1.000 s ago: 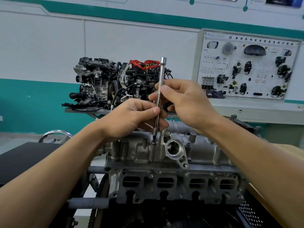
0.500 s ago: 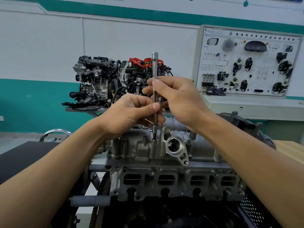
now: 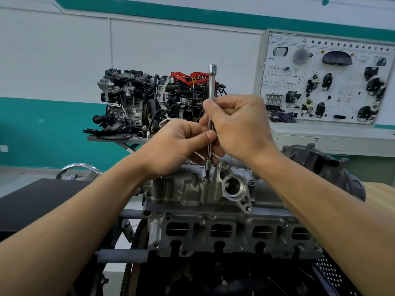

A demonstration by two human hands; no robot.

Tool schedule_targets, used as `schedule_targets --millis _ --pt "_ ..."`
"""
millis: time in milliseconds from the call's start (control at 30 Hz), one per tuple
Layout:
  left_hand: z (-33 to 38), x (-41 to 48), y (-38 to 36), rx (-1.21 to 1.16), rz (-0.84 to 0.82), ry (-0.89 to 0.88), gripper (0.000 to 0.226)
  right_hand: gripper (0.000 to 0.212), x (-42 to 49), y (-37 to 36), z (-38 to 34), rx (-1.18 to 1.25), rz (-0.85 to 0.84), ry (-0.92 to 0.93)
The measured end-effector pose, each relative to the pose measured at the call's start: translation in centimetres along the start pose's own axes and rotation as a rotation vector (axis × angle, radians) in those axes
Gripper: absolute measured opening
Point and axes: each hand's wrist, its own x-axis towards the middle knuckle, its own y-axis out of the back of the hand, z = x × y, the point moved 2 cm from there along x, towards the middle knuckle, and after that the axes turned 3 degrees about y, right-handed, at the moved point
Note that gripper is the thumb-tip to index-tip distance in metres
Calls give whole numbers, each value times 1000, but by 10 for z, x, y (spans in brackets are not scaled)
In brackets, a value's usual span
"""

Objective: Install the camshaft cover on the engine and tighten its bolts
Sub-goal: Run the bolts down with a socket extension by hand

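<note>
One big grey engine is seen low in the middle. It is made of rough cast metal, and four long slots are cut in a row along its front. On top of it the cover is set, bumpy and dull silver, with a round shiny hole in it. Just above the cover both hands are held close together. The right hand is curled round the middle of the tool, with the thumb pressed on its side. The left hand is pinched on the tool lower down, thumb tip against the rod. The tool is a thin, smooth, shiny steel rod, held upright, with a thicker cap at the top. Its dark tip is set on a small bolt in the cover, right below the hands and just left of the round hole.
</note>
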Motion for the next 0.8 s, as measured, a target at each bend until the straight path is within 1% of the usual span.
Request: schedule_targets --millis 67,133,233,333,433,500,567,667,733,800 --pt "2 -3 -3 162 136 -77 27 32 4 0 -3 18 -17 -23" --pt "9 -6 -3 165 224 -120 28 29 11 -1 -12 57 -43 -33" --pt "29 -12 10 146 310 -139 30 27 28 -11 -29 119 -58 -19" --pt "45 -24 30 134 322 -96 33 29 39 -28 -39 171 -94 -7" --pt "38 -40 46 201 331 6 42 33 35 -46 -36 141 -196 -3" --pt "26 -49 52 202 321 62 38 32 31 -56 -29 143 -247 -20" --pt "11 -56 52 164 301 102 30 29 28 -63 -22 167 -264 -32" --pt "-6 -58 51 120 329 79 24 26 28 -68 -16 226 -251 -25" --pt "-11 -55 50 58 359 63 28 27 31 -69 -13 238 -265 -4" --pt "-13 -51 48 24 354 47 36 27 33 -68 -10 245 -281 11"
